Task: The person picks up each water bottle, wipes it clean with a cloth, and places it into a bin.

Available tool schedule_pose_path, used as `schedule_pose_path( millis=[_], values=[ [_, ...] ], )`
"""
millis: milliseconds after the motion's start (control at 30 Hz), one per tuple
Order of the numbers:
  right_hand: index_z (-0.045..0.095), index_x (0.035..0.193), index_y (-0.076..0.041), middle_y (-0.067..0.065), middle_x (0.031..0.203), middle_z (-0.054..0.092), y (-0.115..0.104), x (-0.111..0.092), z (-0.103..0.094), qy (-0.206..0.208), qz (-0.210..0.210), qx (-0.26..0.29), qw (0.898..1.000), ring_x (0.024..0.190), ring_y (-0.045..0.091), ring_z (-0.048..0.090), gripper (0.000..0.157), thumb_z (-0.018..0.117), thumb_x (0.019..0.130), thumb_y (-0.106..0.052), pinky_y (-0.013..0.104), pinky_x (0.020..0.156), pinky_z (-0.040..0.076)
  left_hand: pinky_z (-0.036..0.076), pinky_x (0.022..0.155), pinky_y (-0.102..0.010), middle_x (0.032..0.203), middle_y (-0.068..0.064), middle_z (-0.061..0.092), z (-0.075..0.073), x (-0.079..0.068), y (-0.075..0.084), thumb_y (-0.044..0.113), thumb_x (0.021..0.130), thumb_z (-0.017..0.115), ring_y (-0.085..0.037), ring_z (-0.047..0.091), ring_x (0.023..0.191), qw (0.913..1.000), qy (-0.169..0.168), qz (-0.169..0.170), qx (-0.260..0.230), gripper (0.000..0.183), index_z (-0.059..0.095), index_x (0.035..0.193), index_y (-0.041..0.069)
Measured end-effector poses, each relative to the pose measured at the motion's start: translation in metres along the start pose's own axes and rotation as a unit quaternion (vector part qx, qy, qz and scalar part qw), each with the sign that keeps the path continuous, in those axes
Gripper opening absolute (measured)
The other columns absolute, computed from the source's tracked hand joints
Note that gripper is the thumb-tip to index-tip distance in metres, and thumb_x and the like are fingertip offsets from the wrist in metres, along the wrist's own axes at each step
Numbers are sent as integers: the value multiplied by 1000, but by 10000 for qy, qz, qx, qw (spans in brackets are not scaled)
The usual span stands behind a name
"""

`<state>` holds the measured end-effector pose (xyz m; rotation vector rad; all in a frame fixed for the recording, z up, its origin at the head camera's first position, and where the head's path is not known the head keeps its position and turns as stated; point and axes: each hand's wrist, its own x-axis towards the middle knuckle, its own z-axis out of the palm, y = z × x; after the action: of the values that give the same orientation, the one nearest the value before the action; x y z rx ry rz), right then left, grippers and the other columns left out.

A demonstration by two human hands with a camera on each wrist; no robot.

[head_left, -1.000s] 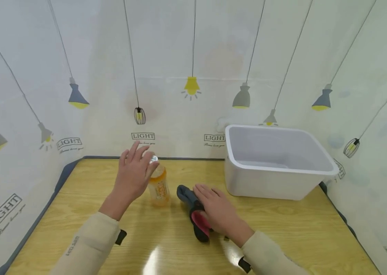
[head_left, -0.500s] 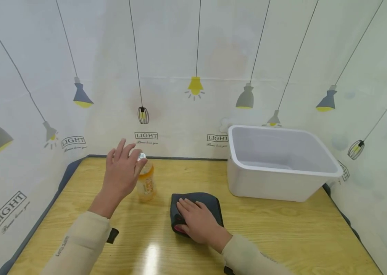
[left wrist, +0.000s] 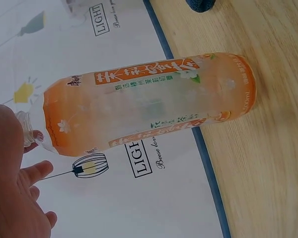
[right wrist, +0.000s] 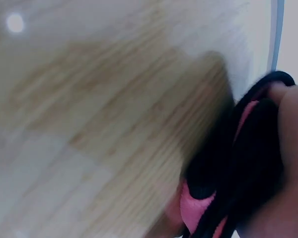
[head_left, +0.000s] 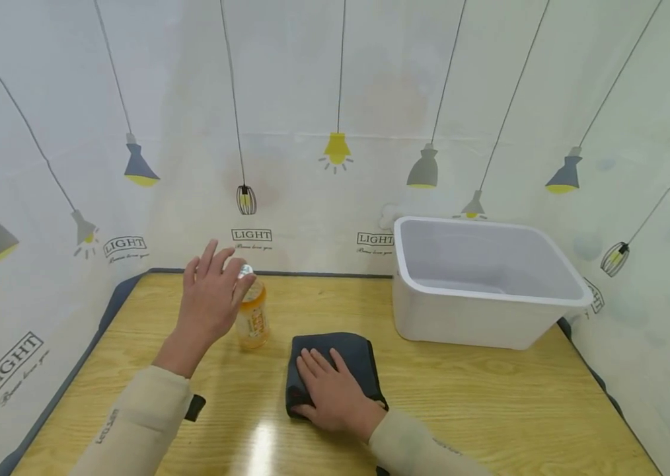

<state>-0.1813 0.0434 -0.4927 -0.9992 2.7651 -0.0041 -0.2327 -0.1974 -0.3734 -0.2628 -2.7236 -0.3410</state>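
Upright on the wooden table stands a clear plastic drink bottle (head_left: pixel 254 320) with an orange label. My left hand (head_left: pixel 209 297) pinches it at the neck between thumb and index finger, the other fingers raised. The left wrist view shows the bottle (left wrist: pixel 149 101) sideways, with the left hand (left wrist: pixel 15 173) at its threaded neck. To its right lies a folded dark blue fabric piece (head_left: pixel 335 347) with black edging. My right hand (head_left: pixel 335 396) rests flat across its top, fingers extended. Pink lining (right wrist: pixel 196 210) shows between the folds in the blurred right wrist view; the palm is hidden.
A white plastic bin (head_left: pixel 460 317) stands at the back right of the table (head_left: pixel 489 403), its mouth facing up. A pale backdrop (head_left: pixel 287 99) printed with hanging lamps rises behind the table and along both sides.
My left hand and the bottle have shifted left, then stayed still. The fabric piece, earlier bunched on edge, now lies flat and nearer to me, with my right hand moved left on top.
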Motion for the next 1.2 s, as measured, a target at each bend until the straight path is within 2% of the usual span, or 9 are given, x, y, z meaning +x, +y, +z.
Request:
schedule_pose_path(
  millis=[133,300,400,533,733,867,967,1200],
  values=[
    [13,158,-16,2,165,12,0,-2,0,-36,-136,127,9998,153,19,13,89,33,92,-73,50,123,10,13,116,-61,152,-14,35,0,1,1,49,104,31,-37,13,150,10000,-13,-20,27,46,50,126,13],
    [11,158,-18,1,166,9,8,-3,2,-158,-273,562,9979,154,18,9,94,27,88,-80,50,124,6,14,116,-61,152,-15,36,-1,2,1,49,104,33,-38,13,150,10000,20,-20,-13,46,51,125,12],
    [12,158,-20,-1,165,10,14,-4,1,-252,-351,878,9952,154,17,8,92,24,89,-80,50,124,4,14,116,-61,152,-15,36,-2,3,2,48,104,33,-38,13,150,10000,16,-36,-50,46,52,125,12],
    [16,157,-20,-1,165,13,20,-9,-4,-230,-409,1043,9934,153,17,11,86,19,92,-76,50,124,6,14,116,-60,152,-15,37,-2,4,2,49,104,34,-37,13,150,10000,37,-63,-50,46,52,125,12],
    [21,156,-16,3,164,16,31,-21,-18,81,-286,1076,9938,153,20,14,76,31,98,-64,53,123,7,13,116,-60,151,-14,37,-4,7,6,50,104,34,-36,13,150,9998,153,-13,-113,46,52,124,13],
    [23,156,-14,4,164,18,39,-32,-32,361,-195,872,9953,153,22,16,70,37,100,-56,52,123,10,14,116,-60,151,-14,39,-9,11,13,47,104,36,-36,14,150,9994,273,108,-186,44,53,125,12],
    [25,155,-13,6,163,21,46,-41,-44,621,-156,698,9955,152,23,19,69,39,101,-53,52,123,13,15,116,-60,150,-14,39,-14,14,19,44,104,37,-36,15,150,9987,368,229,-252,42,53,124,11],
    [28,154,-11,8,161,28,60,-63,-78,1164,-149,692,9907,151,26,23,68,44,100,-49,51,122,16,15,116,-59,151,-13,39,-25,25,33,45,104,36,-34,13,151,9973,472,418,-363,43,55,124,11]
  ],
)
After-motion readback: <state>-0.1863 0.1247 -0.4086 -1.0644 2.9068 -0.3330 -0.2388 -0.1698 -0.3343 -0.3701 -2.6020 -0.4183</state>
